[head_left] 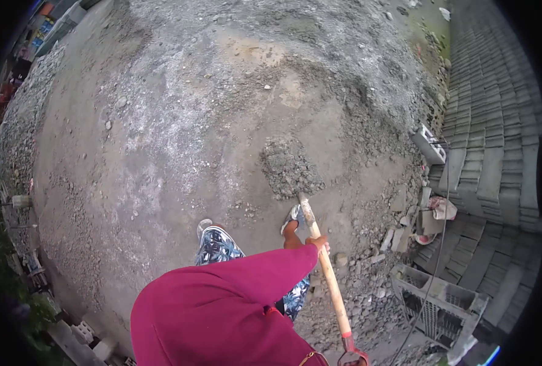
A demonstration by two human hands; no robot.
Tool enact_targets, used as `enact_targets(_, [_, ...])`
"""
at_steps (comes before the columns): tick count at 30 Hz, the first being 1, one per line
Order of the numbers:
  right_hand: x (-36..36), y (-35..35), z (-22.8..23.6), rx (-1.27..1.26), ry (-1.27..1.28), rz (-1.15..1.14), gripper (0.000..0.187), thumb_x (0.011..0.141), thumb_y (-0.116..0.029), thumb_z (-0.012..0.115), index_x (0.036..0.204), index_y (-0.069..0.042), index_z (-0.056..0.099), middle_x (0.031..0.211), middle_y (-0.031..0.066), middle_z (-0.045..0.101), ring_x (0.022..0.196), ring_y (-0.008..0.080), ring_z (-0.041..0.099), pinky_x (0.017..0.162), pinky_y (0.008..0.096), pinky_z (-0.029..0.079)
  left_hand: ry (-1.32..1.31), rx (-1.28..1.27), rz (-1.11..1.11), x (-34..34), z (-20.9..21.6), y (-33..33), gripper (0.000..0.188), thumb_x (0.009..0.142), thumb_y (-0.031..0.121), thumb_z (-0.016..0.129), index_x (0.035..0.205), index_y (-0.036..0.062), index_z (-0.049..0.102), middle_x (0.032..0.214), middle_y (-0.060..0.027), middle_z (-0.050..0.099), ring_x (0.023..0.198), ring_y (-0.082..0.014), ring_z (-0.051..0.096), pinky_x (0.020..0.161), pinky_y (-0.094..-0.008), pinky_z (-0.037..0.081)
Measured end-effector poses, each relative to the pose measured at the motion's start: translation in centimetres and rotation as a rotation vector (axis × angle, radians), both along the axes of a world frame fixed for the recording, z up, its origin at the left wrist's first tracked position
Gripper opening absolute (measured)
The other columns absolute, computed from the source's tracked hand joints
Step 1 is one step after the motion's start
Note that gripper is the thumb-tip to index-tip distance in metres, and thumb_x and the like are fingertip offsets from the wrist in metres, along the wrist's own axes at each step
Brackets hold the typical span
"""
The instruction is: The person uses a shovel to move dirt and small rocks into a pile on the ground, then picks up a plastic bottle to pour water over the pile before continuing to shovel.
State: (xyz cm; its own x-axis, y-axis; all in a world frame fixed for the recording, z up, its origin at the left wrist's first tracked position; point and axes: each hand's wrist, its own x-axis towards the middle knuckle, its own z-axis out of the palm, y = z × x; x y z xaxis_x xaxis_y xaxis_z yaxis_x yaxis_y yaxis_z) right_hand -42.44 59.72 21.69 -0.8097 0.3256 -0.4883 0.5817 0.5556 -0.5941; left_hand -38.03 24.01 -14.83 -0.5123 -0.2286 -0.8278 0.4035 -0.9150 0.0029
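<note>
A shovel (330,277) with a pale wooden shaft slants from the lower right toward the middle of the ground. My left hand (318,244), reaching out of a magenta sleeve, is closed round the middle of the shaft. At the lower edge, my right hand (362,361) is at the red D-shaped grip (348,343), mostly cut off by the picture's rim. Grey, gravelly material (292,168) lies heaped at the shovel's far end and hides the blade. My shoes (293,218) stand on either side, just short of the heap.
Loose gravel and sandy dirt (179,140) cover the ground. To the right are stacked grey roof tiles (484,140), a hollow concrete block (429,145), a grey plastic crate (438,299) and rubble. A thin cable (440,250) runs down past the crate. Stones and blocks (82,332) line the left edge.
</note>
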Motion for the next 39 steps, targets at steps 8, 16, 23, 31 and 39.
enact_targets(8, [9.3, -22.3, -4.3, -0.058, 0.013, 0.805, 0.015, 0.079, -0.019, 0.053, 0.079, -0.006, 0.06, 0.053, 0.001, 0.045, 0.04, 0.0113, 0.042, 0.035, 0.0273, 0.036, -0.387, 0.166, 0.619, 30.7, 3.1, -4.9, 0.022, 0.073, 0.018, 0.07, 0.085, 0.0056, 0.057, 0.069, -0.0084, 0.058, 0.059, -0.0236, 0.059, 0.053, -0.0408, 0.052])
enact_targets(16, [52.9, -42.2, -3.6, -0.826, -1.008, 1.222, 0.012, 0.084, -0.015, 0.059, 0.088, -0.004, 0.055, 0.055, 0.001, 0.048, 0.047, 0.0129, 0.05, 0.047, 0.0264, 0.043, -1.251, -0.284, 1.052, 91.0, 24.7, -9.4, 0.031, 0.075, 0.016, 0.064, 0.092, -0.0044, 0.048, 0.065, -0.013, 0.056, 0.05, -0.0242, 0.057, 0.045, -0.0395, 0.051])
enact_targets(23, [69.3, -38.9, 15.0, -1.07, -1.513, 1.773, 0.021, 0.076, -0.004, 0.068, 0.09, -0.002, 0.053, 0.069, 0.0045, 0.058, 0.059, 0.0104, 0.056, 0.055, 0.0248, 0.043, -1.147, -0.286, 1.111, 101.1, 35.4, 0.0, 0.041, 0.079, 0.023, 0.059, 0.106, -0.0052, 0.044, 0.073, -0.0184, 0.06, 0.055, -0.0306, 0.061, 0.052, -0.0422, 0.052])
enact_targets(31, [49.7, -44.8, 6.1, -0.701, -0.515, 1.789, 0.021, 0.074, -0.005, 0.069, 0.087, -0.001, 0.052, 0.065, 0.0027, 0.055, 0.051, 0.0076, 0.05, 0.045, 0.0223, 0.04, -0.592, -0.014, 0.89, 70.4, 10.9, -8.3, 0.043, 0.082, 0.025, 0.054, 0.11, -0.0061, 0.043, 0.085, -0.024, 0.063, 0.068, -0.0387, 0.064, 0.059, -0.0504, 0.053])
enact_targets(39, [31.4, -31.3, 11.6, -0.653, -0.011, 0.992, 0.038, 0.07, -0.001, 0.06, 0.105, 0.003, 0.045, 0.067, 0.0106, 0.057, 0.043, 0.0135, 0.05, 0.041, 0.0252, 0.043, -0.191, -0.122, -0.055, 37.1, 10.0, -8.7, 0.046, 0.08, 0.026, 0.066, 0.111, 0.0033, 0.041, 0.09, -0.0156, 0.057, 0.076, -0.0326, 0.063, 0.066, -0.0522, 0.052])
